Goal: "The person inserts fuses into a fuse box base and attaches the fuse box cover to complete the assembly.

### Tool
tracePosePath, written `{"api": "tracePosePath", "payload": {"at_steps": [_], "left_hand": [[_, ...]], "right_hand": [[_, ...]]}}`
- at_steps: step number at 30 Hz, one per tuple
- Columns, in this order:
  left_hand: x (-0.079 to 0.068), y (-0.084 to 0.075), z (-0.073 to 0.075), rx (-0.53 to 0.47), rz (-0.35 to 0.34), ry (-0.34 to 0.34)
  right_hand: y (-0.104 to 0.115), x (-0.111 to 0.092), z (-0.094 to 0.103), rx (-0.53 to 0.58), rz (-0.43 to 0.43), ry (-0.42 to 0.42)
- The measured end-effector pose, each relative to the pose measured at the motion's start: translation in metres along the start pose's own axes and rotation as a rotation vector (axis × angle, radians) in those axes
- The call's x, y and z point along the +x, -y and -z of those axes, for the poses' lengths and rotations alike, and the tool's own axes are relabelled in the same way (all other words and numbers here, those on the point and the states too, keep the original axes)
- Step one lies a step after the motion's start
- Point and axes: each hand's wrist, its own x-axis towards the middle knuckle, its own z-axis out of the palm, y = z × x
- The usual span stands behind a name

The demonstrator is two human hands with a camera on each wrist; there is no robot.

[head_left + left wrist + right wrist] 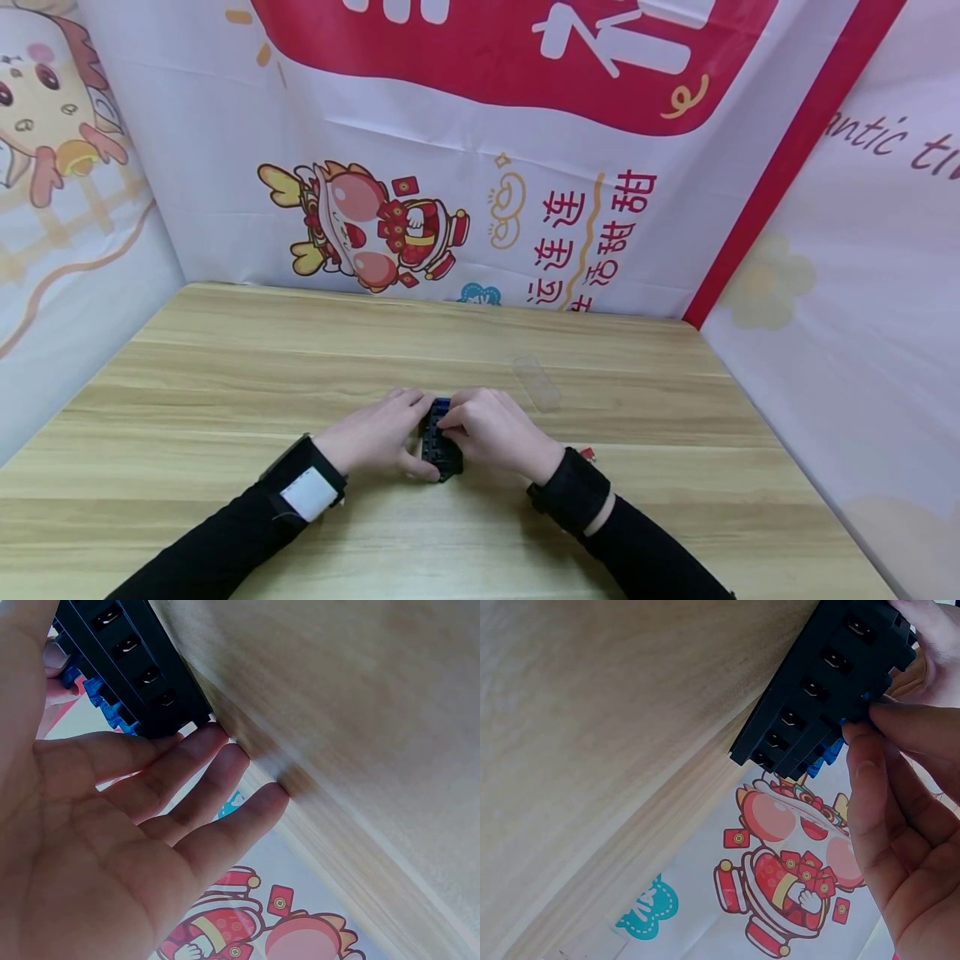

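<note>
A black oblong block lies on the wooden table between both hands. Along its sides run several square openings with shiny metal inside, and small blue parts stick up from its top. My left hand holds the block from the left, thumb by the near end and fingers by the far end; its other fingers rest nearly straight on the table. From the right, my right hand pinches at a blue part on top between thumb and index finger. Those fingertips hide most of what they pinch.
Behind the right hand, a clear plastic piece lies flat on the table. A small red object shows partly beside the right wrist. A printed white and red cloth hangs at the table's far edge.
</note>
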Motion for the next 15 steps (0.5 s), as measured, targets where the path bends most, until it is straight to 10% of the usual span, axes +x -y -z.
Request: {"api": "tracePosePath", "payload": {"at_steps": [15], "left_hand": [[0.0002, 0.0017, -0.0015, 0.012, -0.012, -0.007]], "right_hand": [[-0.0011, 0.0001, -0.003, 0.023, 0.015, 0.001]]}}
